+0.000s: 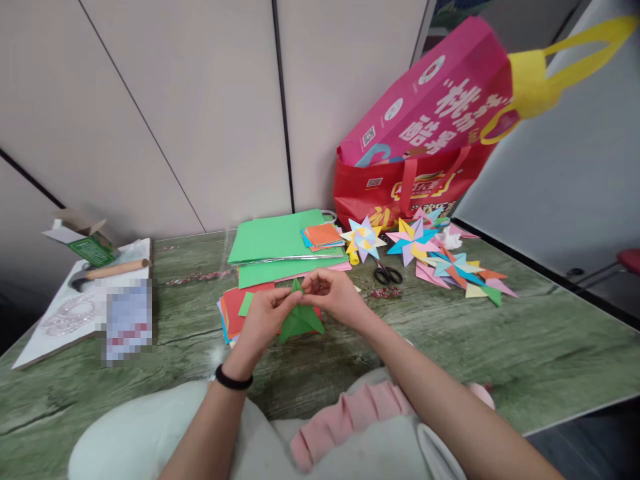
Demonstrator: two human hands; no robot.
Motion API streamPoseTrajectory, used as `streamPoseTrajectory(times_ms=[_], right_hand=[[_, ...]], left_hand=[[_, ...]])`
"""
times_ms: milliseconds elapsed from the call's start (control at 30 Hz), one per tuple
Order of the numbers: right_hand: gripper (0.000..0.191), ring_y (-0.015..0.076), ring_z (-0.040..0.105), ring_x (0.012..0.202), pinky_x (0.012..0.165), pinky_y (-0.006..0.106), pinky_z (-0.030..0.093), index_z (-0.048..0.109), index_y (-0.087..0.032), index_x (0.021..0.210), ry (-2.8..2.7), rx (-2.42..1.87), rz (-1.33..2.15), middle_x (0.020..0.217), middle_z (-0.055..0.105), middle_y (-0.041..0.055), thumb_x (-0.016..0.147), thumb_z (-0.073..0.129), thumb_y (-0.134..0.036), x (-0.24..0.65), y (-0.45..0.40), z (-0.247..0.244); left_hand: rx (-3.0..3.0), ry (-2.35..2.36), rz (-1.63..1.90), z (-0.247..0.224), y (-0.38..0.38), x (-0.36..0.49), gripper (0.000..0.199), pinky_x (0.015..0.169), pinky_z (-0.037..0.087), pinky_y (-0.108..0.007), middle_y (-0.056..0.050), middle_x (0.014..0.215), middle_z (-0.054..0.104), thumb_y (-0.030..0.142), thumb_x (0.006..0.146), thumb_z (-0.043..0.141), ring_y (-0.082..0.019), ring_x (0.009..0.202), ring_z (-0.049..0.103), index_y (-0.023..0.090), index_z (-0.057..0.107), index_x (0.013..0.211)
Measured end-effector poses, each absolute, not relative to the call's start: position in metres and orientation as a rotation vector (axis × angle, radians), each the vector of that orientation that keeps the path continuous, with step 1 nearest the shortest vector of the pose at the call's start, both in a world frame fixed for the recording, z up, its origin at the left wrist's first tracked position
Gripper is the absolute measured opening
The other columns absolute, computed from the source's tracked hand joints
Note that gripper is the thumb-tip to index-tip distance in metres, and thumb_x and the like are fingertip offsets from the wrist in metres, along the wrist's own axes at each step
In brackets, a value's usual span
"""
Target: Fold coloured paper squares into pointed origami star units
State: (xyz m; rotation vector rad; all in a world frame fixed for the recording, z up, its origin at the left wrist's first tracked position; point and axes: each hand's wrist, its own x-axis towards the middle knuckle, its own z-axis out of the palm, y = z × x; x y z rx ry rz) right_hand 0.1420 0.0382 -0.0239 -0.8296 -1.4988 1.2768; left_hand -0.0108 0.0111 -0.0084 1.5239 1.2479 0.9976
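Note:
A folded piece of green paper [301, 323] is held up over the table, its narrow tip between my fingers and its wide end toward me. My left hand [266, 319] pinches it from the left, thumb and fingers together. From the right, my right hand [333, 295] pinches the same paper close to the tip, its other fingers curled. Just behind and under the left hand lies a pile of coloured paper squares [233, 310], red on top. The fingers partly cover the upper folds.
Behind my hands are green paper sheets [275, 237] with small orange squares [323, 235] on them. Black-handled scissors [388, 272] and folded paper stars [411, 241] lie to the right, before a red bag [415, 187]. At left, a wooden-handled tool [117, 269] rests on a white board [37, 347].

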Motion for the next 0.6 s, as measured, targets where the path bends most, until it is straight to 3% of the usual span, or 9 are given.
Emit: streamPoseTrajectory(times_ms=[233, 400, 600], right_hand=[[0.030, 0.0093, 0.052, 0.056, 0.054, 0.022, 0.044, 0.056, -0.016, 0.071, -1.611, -0.820, 1.262, 0.064, 0.057, -0.0025, 0.056, 0.076, -0.031, 0.1456, 0.0387, -0.0233], [0.022, 0.0127, 0.058, 0.065, 0.060, 0.025, 0.049, 0.057, -0.017, 0.076, -1.607, -0.786, 1.100, 0.071, 0.060, 0.0007, 0.067, 0.069, -0.033, 0.1487, 0.0380, -0.0192], [0.006, 0.0155, 0.059, 0.080, 0.071, 0.028, 0.048, 0.060, -0.019, 0.078, -1.914, -0.679, 0.513, 0.081, 0.062, 0.0050, 0.081, 0.055, -0.021, 0.1523, 0.0351, -0.0179]], left_hand=[[1.708, 1.363, 0.985, -0.0065, 0.0110, -0.0107, 0.035, 0.042, 0.020, -0.021, 0.005, 0.044, 0.041, 0.041, 0.076, 0.053, -0.007, 0.043, 0.032, 0.014, 0.059, 0.055], [2.254, 1.641, 0.960, -0.0058, 0.0079, -0.0107, 0.023, 0.049, 0.028, -0.021, -0.001, 0.054, 0.060, 0.024, 0.081, 0.048, -0.010, 0.047, 0.047, 0.015, 0.068, 0.072], [2.561, 1.800, 0.597, -0.0059, 0.0061, -0.0131, 0.025, 0.051, 0.029, -0.024, -0.007, 0.064, 0.069, 0.025, 0.085, 0.044, -0.016, 0.053, 0.058, 0.017, 0.068, 0.084]])
